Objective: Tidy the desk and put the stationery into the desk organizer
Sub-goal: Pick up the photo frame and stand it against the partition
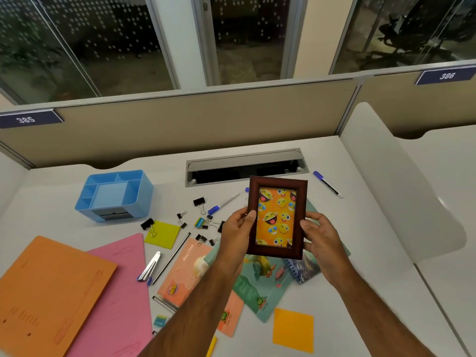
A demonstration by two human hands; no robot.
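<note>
A dark wooden picture frame (277,217) is held upright above the white desk (360,253), and it is gripped from both sides: the left hand (238,234) is curled round its left edge with the thumb laid on the front moulding, the right hand (320,237) is wrapped round its right edge, thumb likewise pressed on the front. Yellow laughing emoji on an orange ground are displayed inside the frame (no wording can be made out there). Well to the left of the frame and farther back, the blue desk organizer (116,195) is seen standing on the desk, its compartments open at the top. Between organizer and frame, black binder clips (199,202) are scattered beside a blue-capped marker (223,203); a second marker (327,184) is found to the right of the frame, near the back. Below the frame, colourful notebooks (257,284) and a spiral pad (301,270) are partly covered by the hands. A yellow sticky pad (162,234) and a stapler (150,266) lie left of the frame, and farther left a pink folder (121,292) is overlapped by an orange folder (51,289). An orange sticky pad (293,329) rests below and right of the frame. On the partition behind, "385" is read on a dark plate (28,119) at left and "386" on another plate (447,75) at right.
</note>
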